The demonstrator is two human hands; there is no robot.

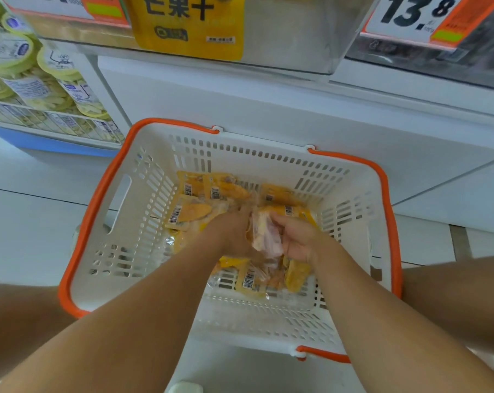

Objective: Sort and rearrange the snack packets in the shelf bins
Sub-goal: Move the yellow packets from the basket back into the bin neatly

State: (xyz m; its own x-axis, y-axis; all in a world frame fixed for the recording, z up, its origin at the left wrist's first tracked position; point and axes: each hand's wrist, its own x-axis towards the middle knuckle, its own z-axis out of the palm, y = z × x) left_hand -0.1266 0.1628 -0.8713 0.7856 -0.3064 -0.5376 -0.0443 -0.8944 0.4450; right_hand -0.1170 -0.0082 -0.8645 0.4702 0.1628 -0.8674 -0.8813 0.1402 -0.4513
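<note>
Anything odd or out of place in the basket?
One pale pinkish packet, gripped by the right hand, stands out among the yellow mango packets lying jumbled in the basket. No visible spill or damage.

Single head-worn view, wide-angle, looking forward and steeply down from close above a white basket (pixel 143 251) on the floor. Faces the shelf front at the far side; forearms enter from the near edge. No second view.
</note>
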